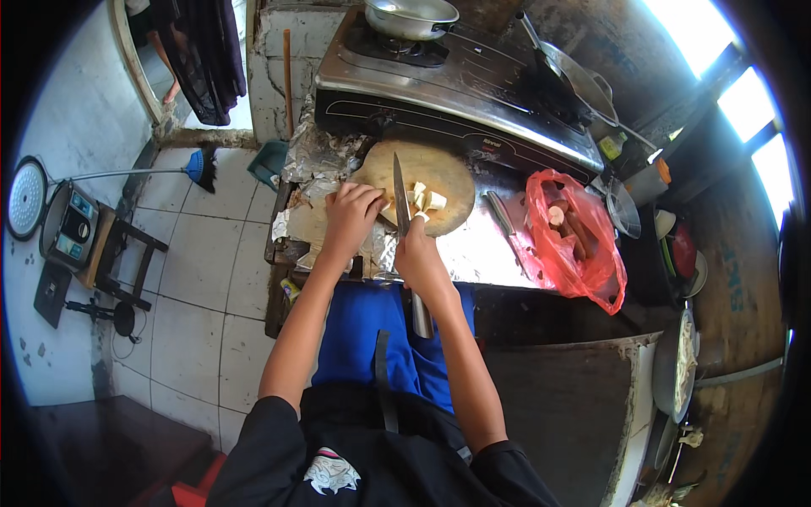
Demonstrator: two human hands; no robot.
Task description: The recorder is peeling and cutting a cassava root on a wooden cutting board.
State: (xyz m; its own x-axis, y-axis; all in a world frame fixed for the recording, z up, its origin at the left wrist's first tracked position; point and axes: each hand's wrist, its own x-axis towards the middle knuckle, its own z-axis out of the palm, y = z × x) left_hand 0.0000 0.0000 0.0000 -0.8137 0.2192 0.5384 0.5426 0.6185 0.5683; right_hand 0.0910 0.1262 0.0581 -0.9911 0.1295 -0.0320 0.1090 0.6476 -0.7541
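Observation:
My left hand (353, 215) is curled at the left of a round wooden board (452, 169), its fingertips on a pale piece (385, 203) that is mostly hidden. My right hand (416, 253) grips a long knife (400, 182) with its blade pointing away from me across the board. Several cut pale chunks (434, 200) lie just right of the blade. A second knife (498, 211) rests right of the board, beside a red plastic bag (579, 275) holding brown roots (572, 228).
A gas stove (456, 84) with a pot (410, 15) and wok (583, 80) stands behind the board. Crumpled foil (308, 156) covers the counter's left. A broom (201, 169) and appliance (72, 228) are left. Another person's limb (162, 63) shows in the doorway. A pan (674, 363) is right.

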